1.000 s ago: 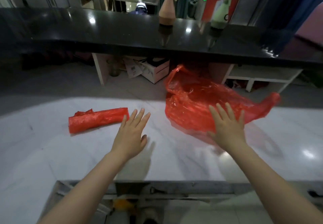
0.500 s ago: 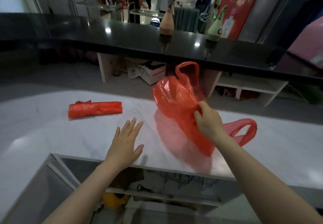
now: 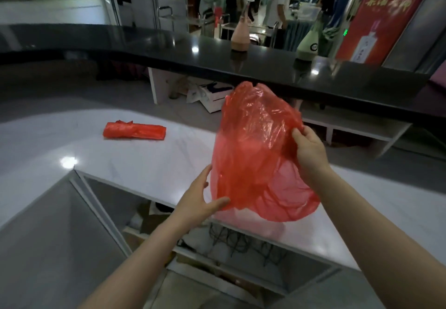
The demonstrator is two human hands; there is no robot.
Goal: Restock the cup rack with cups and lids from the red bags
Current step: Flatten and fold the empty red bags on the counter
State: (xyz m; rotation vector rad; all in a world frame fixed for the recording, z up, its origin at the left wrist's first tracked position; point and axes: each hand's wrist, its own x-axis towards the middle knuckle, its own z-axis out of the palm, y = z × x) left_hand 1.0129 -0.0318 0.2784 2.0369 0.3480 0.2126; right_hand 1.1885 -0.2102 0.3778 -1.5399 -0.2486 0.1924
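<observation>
My right hand (image 3: 310, 149) has a pinching grip on the upper edge of the loose red bag (image 3: 255, 154), thumb and fingers curled into the film, and it hangs in the air above the near edge of the white bench (image 3: 120, 164). My left hand (image 3: 200, 200) is spread wide at the bag's lower left, fingers straight, thumb just under the bottom fold, touching the plastic rather than holding it.

The bag looks thin, limp and close to empty; I can make out no cup or lid through it, so I cannot tell what, if anything, is inside. That is the first risk: if something light sits in the bottom, tipping the bag while I hunt for the mouth could spill it past the bench edge into the open cabinet below, where cables lie.

The film is slick and my right grip takes only a small pinch of it. A sharp pull could slide it out of my fingers, or stretch and tear it at the pinch. My open left hand would catch little if that happens.

The rolled red bag (image 3: 134, 130) lies well apart on the bench to the left, flat and untouched. No cup rack is in view, so I may be working farther from it than I should.
</observation>
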